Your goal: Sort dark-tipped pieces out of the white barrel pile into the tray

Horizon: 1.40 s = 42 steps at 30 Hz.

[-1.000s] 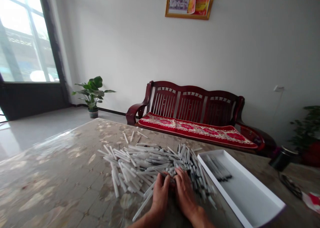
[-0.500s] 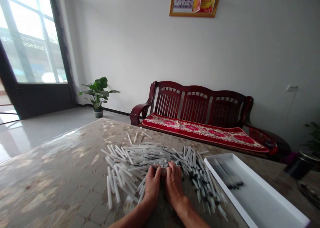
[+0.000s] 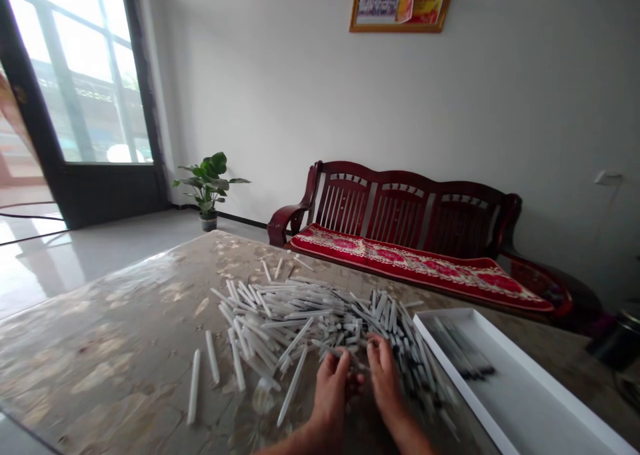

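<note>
A large heap of white plastic pens [image 3: 285, 322], many with black ends, lies scattered on the marble-patterned tabletop [image 3: 100, 348]. My left hand [image 3: 330, 392] and my right hand [image 3: 385, 375] are at the heap's near edge, fingers curled among the pens. Whether either hand grips a pen is hidden by the fingers. Two loose white pens [image 3: 193, 386] lie apart to the left of the heap. Right of my right hand, a white rectangular tray [image 3: 475, 368] holds a small bundle of black-tipped pens [image 3: 460, 348].
Beyond the table stands a dark red wooden bench [image 3: 415, 208] with a red cushion. A potted plant [image 3: 209, 188] stands on the floor by a glass door [image 3: 85, 88]. A black cup [image 3: 617, 340] sits at the right edge.
The whole view has swung, so the room sits further right. My hands have moved slightly apart, and some pens now lie separately at the heap's left.
</note>
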Each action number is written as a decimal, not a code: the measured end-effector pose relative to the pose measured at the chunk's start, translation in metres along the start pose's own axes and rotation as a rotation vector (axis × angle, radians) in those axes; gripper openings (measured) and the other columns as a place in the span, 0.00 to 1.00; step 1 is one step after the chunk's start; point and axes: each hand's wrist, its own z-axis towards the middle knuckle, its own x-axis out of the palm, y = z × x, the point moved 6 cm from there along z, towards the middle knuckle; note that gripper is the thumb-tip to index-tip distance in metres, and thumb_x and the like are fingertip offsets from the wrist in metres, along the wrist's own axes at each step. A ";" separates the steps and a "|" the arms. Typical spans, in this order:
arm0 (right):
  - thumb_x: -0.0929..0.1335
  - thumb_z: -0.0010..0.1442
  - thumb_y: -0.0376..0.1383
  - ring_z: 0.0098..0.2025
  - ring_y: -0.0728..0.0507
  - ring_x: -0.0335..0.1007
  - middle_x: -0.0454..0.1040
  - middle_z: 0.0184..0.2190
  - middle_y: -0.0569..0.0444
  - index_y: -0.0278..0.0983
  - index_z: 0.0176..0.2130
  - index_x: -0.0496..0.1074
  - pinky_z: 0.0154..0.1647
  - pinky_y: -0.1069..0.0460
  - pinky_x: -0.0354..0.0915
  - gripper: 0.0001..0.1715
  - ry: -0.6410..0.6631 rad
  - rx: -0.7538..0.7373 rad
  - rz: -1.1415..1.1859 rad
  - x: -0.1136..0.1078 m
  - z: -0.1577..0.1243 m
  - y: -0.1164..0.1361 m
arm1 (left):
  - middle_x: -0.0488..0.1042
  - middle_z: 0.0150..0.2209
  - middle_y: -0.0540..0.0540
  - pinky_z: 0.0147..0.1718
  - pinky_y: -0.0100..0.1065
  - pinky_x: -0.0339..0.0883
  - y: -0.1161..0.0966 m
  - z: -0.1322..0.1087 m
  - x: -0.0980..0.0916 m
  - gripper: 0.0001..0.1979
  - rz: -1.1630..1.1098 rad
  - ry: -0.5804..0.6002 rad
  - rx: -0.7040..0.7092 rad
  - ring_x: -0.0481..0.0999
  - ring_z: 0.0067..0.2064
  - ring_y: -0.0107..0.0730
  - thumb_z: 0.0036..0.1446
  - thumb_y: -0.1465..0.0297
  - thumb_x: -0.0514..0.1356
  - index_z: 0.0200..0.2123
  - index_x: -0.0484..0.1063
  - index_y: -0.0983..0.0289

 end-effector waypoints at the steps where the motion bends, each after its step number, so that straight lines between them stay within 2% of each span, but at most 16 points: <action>1: 0.61 0.58 0.53 0.47 0.37 0.73 0.77 0.42 0.46 0.40 0.41 0.72 0.48 0.43 0.68 0.24 -0.008 0.021 0.011 -0.006 0.003 -0.004 | 0.72 0.24 0.46 0.22 0.28 0.67 0.004 0.001 0.005 0.25 0.027 0.052 -0.008 0.75 0.23 0.28 0.39 0.51 0.71 0.32 0.67 0.62; 4: 0.62 0.56 0.55 0.44 0.37 0.74 0.77 0.39 0.46 0.40 0.39 0.71 0.45 0.44 0.69 0.24 -0.027 0.053 0.047 -0.020 0.009 -0.008 | 0.74 0.26 0.47 0.22 0.30 0.68 0.001 0.011 0.021 0.25 0.133 0.207 0.036 0.75 0.22 0.29 0.40 0.50 0.69 0.32 0.67 0.62; 8: 0.63 0.56 0.55 0.35 0.39 0.73 0.76 0.32 0.50 0.40 0.36 0.70 0.37 0.46 0.69 0.23 -0.063 0.106 0.055 -0.034 0.006 -0.004 | 0.74 0.26 0.47 0.21 0.28 0.65 -0.014 0.029 0.032 0.23 0.199 0.308 0.120 0.73 0.21 0.26 0.44 0.51 0.68 0.32 0.67 0.62; 13: 0.66 0.52 0.57 0.34 0.38 0.73 0.76 0.30 0.51 0.40 0.36 0.71 0.35 0.47 0.68 0.24 -0.143 0.130 0.112 -0.043 -0.004 -0.002 | 0.75 0.25 0.48 0.21 0.29 0.65 -0.009 0.031 0.041 0.21 0.236 0.508 0.003 0.74 0.22 0.30 0.45 0.54 0.69 0.31 0.68 0.62; 15: 0.67 0.51 0.57 0.34 0.39 0.73 0.76 0.30 0.51 0.40 0.36 0.71 0.35 0.47 0.69 0.24 -0.150 0.148 0.137 -0.044 -0.005 -0.003 | 0.75 0.25 0.48 0.22 0.29 0.65 -0.008 0.031 0.040 0.19 0.189 0.484 -0.033 0.74 0.22 0.29 0.44 0.55 0.69 0.31 0.69 0.62; 21: 0.69 0.51 0.56 0.31 0.40 0.73 0.76 0.30 0.52 0.39 0.36 0.72 0.28 0.49 0.70 0.24 -0.101 0.207 0.255 -0.049 -0.007 0.001 | 0.77 0.29 0.50 0.25 0.28 0.69 -0.001 0.040 0.034 0.21 -0.039 0.255 -0.136 0.77 0.26 0.29 0.38 0.59 0.74 0.31 0.70 0.63; 28: 0.72 0.47 0.54 0.31 0.39 0.77 0.79 0.31 0.50 0.37 0.40 0.73 0.28 0.47 0.73 0.28 -0.184 0.292 0.446 -0.057 -0.002 -0.007 | 0.78 0.29 0.52 0.29 0.27 0.74 0.013 0.046 0.038 0.14 -0.174 0.069 -0.138 0.80 0.29 0.28 0.47 0.67 0.72 0.28 0.69 0.64; 31: 0.72 0.47 0.54 0.32 0.38 0.78 0.80 0.32 0.50 0.36 0.38 0.74 0.29 0.48 0.73 0.27 -0.176 0.286 0.460 -0.058 0.000 -0.007 | 0.79 0.29 0.53 0.31 0.28 0.75 0.018 0.046 0.040 0.14 -0.191 0.059 -0.112 0.80 0.30 0.29 0.47 0.66 0.72 0.27 0.69 0.63; 34: 0.73 0.47 0.53 0.34 0.37 0.78 0.81 0.32 0.49 0.36 0.37 0.76 0.26 0.49 0.72 0.26 -0.123 0.260 0.402 -0.055 0.001 -0.004 | 0.78 0.28 0.52 0.32 0.29 0.75 0.020 0.045 0.042 0.17 -0.177 0.126 -0.091 0.81 0.30 0.31 0.43 0.64 0.74 0.29 0.70 0.64; 38: 0.73 0.47 0.53 0.30 0.40 0.76 0.80 0.29 0.51 0.36 0.36 0.77 0.24 0.51 0.69 0.25 -0.125 0.216 0.364 -0.055 0.003 -0.002 | 0.78 0.29 0.52 0.33 0.30 0.76 0.019 0.042 0.044 0.20 -0.158 0.195 -0.095 0.81 0.31 0.32 0.38 0.63 0.75 0.30 0.71 0.64; 42: 0.73 0.48 0.52 0.32 0.40 0.76 0.80 0.31 0.51 0.36 0.37 0.77 0.28 0.50 0.72 0.25 -0.148 0.247 0.401 -0.055 0.005 -0.012 | 0.78 0.28 0.52 0.34 0.29 0.76 0.019 0.043 0.044 0.17 -0.186 0.182 -0.108 0.81 0.32 0.32 0.41 0.66 0.75 0.31 0.72 0.65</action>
